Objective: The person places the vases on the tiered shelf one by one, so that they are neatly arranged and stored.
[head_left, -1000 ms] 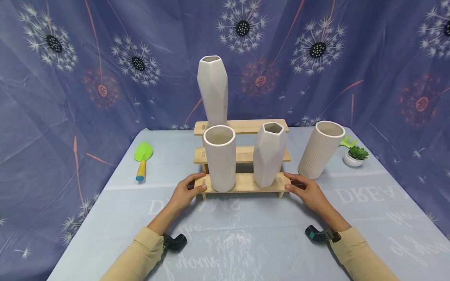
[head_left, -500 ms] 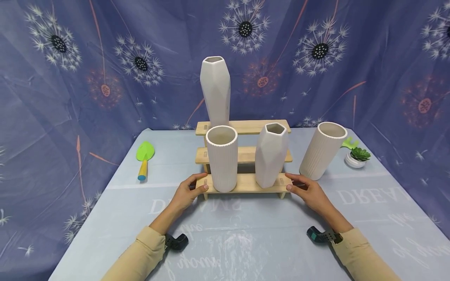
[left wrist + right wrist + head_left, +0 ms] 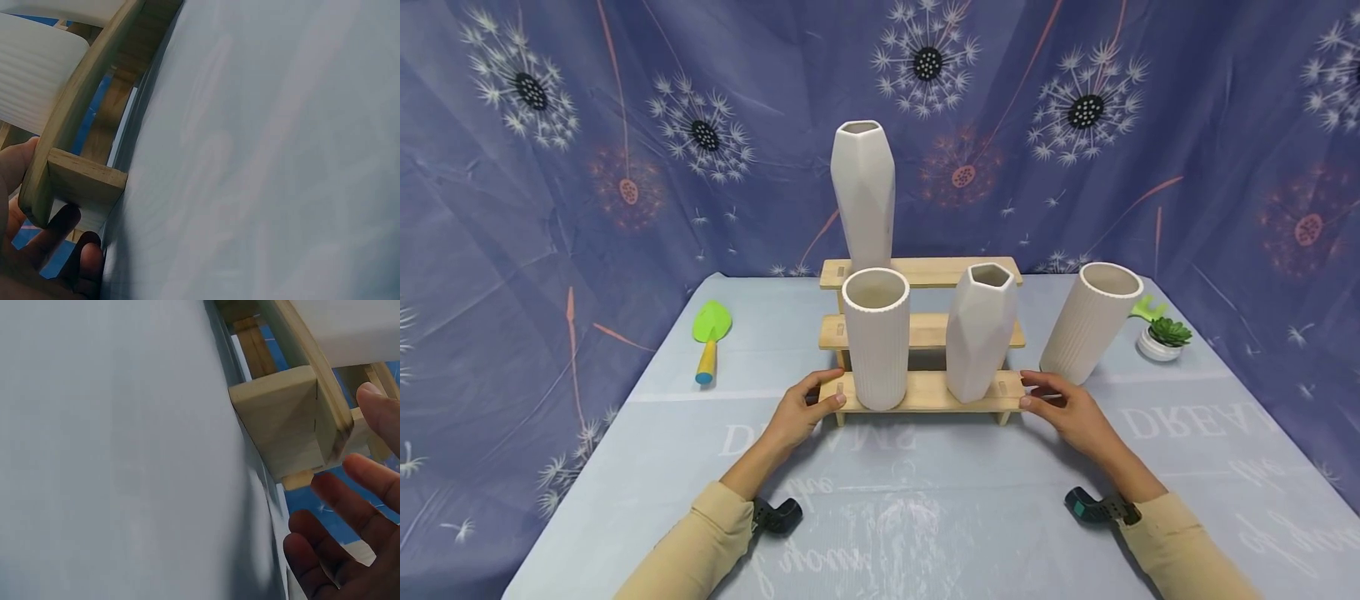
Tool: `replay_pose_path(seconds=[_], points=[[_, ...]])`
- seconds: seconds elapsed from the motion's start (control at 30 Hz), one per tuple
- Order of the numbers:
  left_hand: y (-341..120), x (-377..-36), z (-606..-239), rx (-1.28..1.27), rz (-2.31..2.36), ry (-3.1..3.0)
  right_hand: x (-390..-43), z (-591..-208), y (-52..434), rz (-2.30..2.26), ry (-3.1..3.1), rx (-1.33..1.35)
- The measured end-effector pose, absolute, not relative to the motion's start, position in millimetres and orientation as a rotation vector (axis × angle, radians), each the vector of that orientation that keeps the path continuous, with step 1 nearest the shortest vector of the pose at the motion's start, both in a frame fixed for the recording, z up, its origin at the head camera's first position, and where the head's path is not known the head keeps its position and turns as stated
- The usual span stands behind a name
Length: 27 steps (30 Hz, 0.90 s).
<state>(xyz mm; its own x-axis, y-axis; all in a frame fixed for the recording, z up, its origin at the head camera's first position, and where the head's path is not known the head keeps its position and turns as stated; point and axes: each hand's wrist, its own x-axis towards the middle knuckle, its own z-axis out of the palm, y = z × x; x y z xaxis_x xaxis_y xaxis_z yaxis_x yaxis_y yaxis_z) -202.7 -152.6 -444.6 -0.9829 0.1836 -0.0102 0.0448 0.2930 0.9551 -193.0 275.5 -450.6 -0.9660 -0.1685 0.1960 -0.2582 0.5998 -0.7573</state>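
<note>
A three-tier wooden plant stand [image 3: 932, 392] stands mid-table in the head view. My left hand [image 3: 797, 417] grips the left end of its bottom shelf, thumb on the board and fingers curled beneath, as the left wrist view shows. Just off the right end is my right hand [image 3: 1071, 414], its loosely bent fingers [image 3: 350, 503] holding nothing. On the bottom shelf are a ribbed white vase [image 3: 880, 350] at left and a faceted white vase [image 3: 979, 333] at right. A taller faceted vase [image 3: 865, 196] occupies the top shelf's left end.
Right of the stand, another ribbed white vase [image 3: 1086, 325] stands on the table [image 3: 925, 517]. Near it are a small potted succulent [image 3: 1165, 337] and a green toy rake [image 3: 1148, 308]. A green toy shovel [image 3: 709, 337] with a yellow handle lies at left. Patterned blue curtain [image 3: 760, 217] surrounds the table.
My right hand has come off the stand's right end and moved slightly right. The left hand keeps its grip. The head view has shifted a little; the vases stand as before.
</note>
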Motion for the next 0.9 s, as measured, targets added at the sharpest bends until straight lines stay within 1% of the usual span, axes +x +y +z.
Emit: replay_pose_path(seconds=[0.23,0.5,0.9], points=[[-151.9,-202.5,-441.5,0.201,1.784,2.416,-184.7,-445.6,281.6,1.221,-2.711,0.311],[-146.2,-188.8,-414.0,0.214,1.751,2.423,-175.7,-435.7,289.1,1.150,-2.648,0.176],[-146.8,-190.0,-414.9,0.216,1.765,2.397,-168.9,-428.3,300.2,1.105,-2.467,-0.073]])
